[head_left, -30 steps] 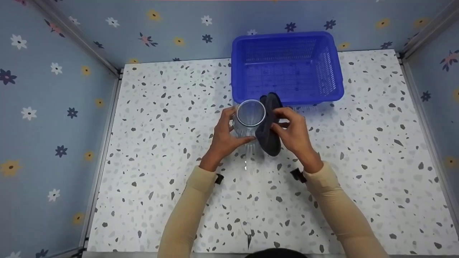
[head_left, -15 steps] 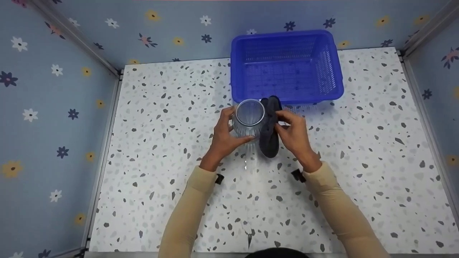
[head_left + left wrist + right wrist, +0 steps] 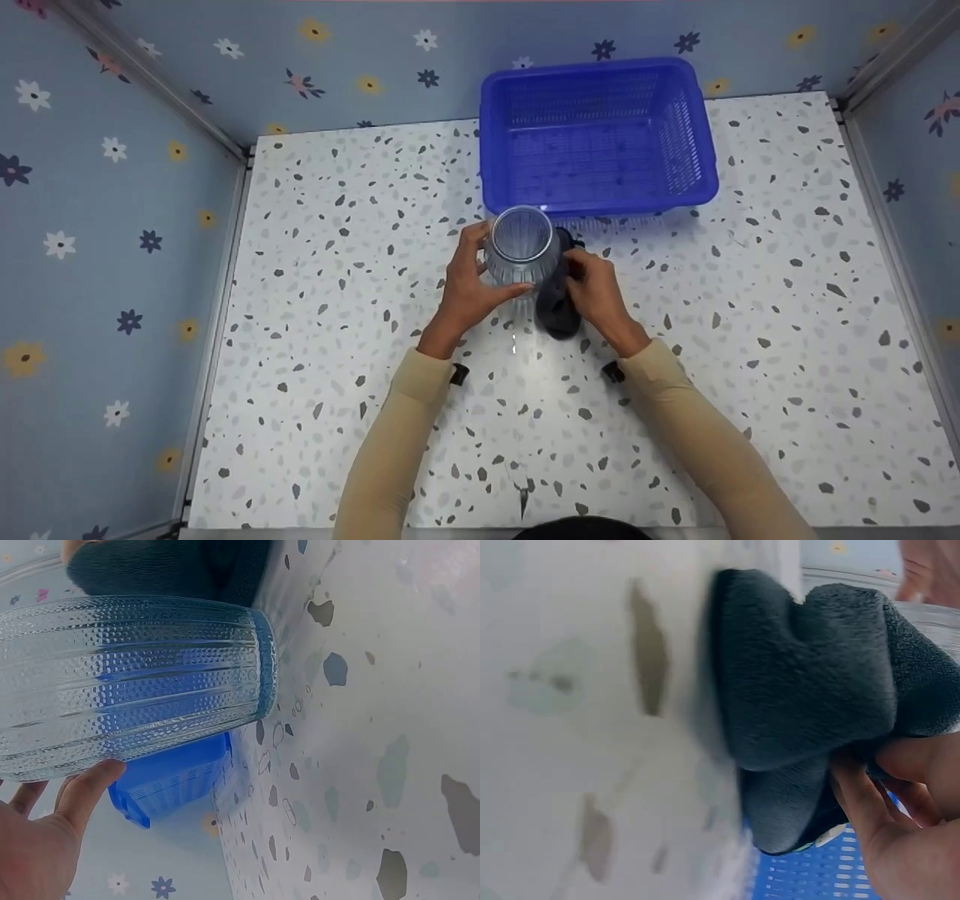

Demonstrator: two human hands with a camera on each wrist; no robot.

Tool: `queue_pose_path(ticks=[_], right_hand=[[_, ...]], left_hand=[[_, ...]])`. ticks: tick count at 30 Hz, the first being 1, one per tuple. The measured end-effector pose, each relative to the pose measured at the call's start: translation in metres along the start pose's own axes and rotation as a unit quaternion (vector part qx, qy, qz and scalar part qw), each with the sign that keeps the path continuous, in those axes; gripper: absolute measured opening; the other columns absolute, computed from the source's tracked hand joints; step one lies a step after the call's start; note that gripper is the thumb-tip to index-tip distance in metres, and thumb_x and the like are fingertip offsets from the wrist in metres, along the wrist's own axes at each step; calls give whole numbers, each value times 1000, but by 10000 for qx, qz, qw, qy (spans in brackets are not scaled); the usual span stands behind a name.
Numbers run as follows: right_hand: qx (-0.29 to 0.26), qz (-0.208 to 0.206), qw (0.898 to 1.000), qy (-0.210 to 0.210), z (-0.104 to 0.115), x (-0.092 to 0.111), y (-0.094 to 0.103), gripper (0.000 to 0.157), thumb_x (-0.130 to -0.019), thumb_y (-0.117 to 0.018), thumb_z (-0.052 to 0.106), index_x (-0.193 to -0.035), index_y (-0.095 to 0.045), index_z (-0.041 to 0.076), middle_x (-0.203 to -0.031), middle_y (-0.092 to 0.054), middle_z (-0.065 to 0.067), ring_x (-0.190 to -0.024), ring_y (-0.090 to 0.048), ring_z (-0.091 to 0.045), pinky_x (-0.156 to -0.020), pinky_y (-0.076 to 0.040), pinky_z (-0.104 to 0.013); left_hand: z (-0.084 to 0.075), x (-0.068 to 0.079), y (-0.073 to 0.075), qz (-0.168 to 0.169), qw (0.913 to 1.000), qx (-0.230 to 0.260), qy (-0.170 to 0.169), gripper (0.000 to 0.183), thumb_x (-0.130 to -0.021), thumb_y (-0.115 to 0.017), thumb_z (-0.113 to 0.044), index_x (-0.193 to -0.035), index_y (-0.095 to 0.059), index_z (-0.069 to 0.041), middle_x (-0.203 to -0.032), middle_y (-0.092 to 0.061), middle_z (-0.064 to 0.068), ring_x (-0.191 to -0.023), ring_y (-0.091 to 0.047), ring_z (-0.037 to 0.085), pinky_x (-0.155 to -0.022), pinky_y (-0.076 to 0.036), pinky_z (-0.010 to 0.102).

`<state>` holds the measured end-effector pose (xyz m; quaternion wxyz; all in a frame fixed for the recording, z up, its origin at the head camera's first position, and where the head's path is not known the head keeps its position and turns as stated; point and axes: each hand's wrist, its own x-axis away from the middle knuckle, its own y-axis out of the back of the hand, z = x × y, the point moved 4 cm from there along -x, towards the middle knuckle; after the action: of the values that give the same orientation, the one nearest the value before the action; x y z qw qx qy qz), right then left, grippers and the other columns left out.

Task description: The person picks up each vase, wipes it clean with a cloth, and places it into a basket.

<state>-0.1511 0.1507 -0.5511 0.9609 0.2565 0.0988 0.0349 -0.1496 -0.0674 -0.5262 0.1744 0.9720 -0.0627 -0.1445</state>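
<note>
A clear, ribbed glass jar [image 3: 511,274] stands upright on the speckled table, its round mouth facing up. My left hand [image 3: 469,289] grips it from the left, thumb across the near side. In the left wrist view the jar [image 3: 150,682] shows a dotted texture between its ribs, and its base is right at the tabletop. My right hand [image 3: 600,296] pinches a dark grey cloth [image 3: 559,315] against the jar's right side. In the right wrist view the bunched, plush cloth [image 3: 802,682] hides some fingertips of that hand [image 3: 915,840].
A blue plastic basket [image 3: 600,208] with slotted walls stands just behind the jar, near the back wall. Flower-patterned panels [image 3: 112,247] enclose the table on the left, back and right. Speckled tabletop [image 3: 337,300] stretches to both sides of the hands.
The right hand and the cloth have moved down and toward me along the jar's right side, and the cloth is more bunched. The left hand and jar have stayed in place.
</note>
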Motion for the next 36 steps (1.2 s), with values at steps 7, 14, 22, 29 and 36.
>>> queue_pose_path(ticks=[7,14,22,29,36], right_hand=[[-108,103,9998,-135,3,1,3,28,-88,-62,-24,-112,-71,-11,-107,-74,-29,-100,-73,-43,-88,-61,-53],[-873,-171,9959,-149,29,-1,24,23,-90,-67,-21,-111,-72,-12,-108,-73,-28,-103,-74,-43,-83,-63,-30],[-845,-567,9929,616,62,-5,45,21,-90,-73,-16,-110,-75,-11,-107,-75,-25,-99,-75,-37,-82,-62,-24],[-454,-445,9936,936,85,-11,52,22,-91,-75,-11,-112,-78,-5,-107,-76,-19,-98,-75,-31,-81,-61,-22],[-184,-299,9958,846,88,-13,52,23,-90,-75,-13,-111,-78,-5,-106,-76,-20,-97,-74,-30,-78,-60,-21]], left_hand=[[1,2,-1,32,9999,95,76,101,-71,-101,-26,-151,-42,-9,-154,-48,15,-134,-56,31,-99,-59,50],[1,4,-2,37,9999,127,90,101,-71,-101,-26,-152,-42,-11,-155,-47,13,-135,-55,31,-99,-59,49],[0,1,-1,65,9999,120,-100,99,-72,-101,-24,-152,-43,-9,-154,-46,15,-136,-55,32,-96,-59,52],[-2,0,-1,28,9996,104,-259,99,-70,-101,-15,-151,-44,-7,-152,-47,16,-137,-54,31,-95,-60,55],[-1,0,0,-34,9994,153,-300,100,-70,-101,-14,-151,-43,-8,-152,-47,16,-135,-56,32,-95,-60,54]])
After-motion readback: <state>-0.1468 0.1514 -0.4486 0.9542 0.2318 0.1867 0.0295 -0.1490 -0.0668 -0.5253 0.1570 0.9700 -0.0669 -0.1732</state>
